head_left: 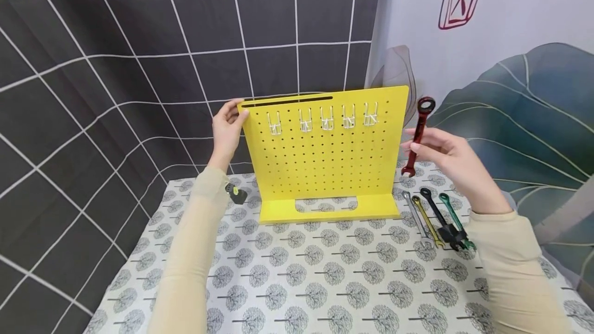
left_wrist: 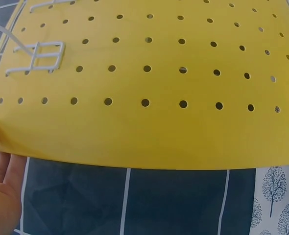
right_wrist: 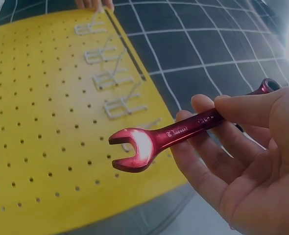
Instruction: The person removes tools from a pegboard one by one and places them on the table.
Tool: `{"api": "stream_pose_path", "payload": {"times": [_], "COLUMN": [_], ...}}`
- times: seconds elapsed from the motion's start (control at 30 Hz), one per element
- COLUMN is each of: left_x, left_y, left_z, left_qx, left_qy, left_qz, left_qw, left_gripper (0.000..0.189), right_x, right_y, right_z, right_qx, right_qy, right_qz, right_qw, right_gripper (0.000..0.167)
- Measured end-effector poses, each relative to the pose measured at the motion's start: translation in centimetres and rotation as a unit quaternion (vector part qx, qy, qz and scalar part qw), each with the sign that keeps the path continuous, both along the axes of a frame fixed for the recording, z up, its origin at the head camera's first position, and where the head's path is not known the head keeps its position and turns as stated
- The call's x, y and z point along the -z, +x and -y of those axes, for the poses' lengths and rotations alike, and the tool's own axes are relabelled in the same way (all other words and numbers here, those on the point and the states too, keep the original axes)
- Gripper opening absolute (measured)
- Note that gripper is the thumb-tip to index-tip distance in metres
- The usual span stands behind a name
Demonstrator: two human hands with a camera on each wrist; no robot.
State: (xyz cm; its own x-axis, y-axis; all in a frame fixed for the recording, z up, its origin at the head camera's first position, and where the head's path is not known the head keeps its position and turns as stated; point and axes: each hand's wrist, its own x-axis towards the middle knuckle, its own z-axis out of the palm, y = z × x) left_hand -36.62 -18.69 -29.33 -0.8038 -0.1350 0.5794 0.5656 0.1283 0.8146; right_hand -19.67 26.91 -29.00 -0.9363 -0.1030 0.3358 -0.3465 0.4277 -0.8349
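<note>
In the head view a yellow pegboard stands on the table with a row of white wire hooks along its upper part. My left hand grips the board's upper left corner, thumb in front and fingers behind. To the right of the board, my right hand pinches a red combination wrench by its shank, ring end up and open end down. The right wrist view shows the thumb pressing the wrench against the fingers, its open end in front of the board.
Silver, yellow, black and green wrenches lie side by side on the table at the right. The tree-print cloth covers the table. A dark curtain with white lines hangs behind.
</note>
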Motion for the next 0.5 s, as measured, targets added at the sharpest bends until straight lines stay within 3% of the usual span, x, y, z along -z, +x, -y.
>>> {"api": "stream_pose_path", "payload": {"times": [0.5], "left_x": [-0.2], "left_y": [0.3], "left_z": [-0.1], "left_qx": [-0.001], "left_qy": [-0.001], "left_qz": [0.004], "left_qw": [1.0000], "left_gripper": [0.036], "right_x": [-0.5], "right_y": [1.8], "right_z": [-5.1], "right_qx": [0.047], "right_qy": [0.022], "right_qz": [0.031], "right_qw": [0.9982], "right_gripper": [0.046]}}
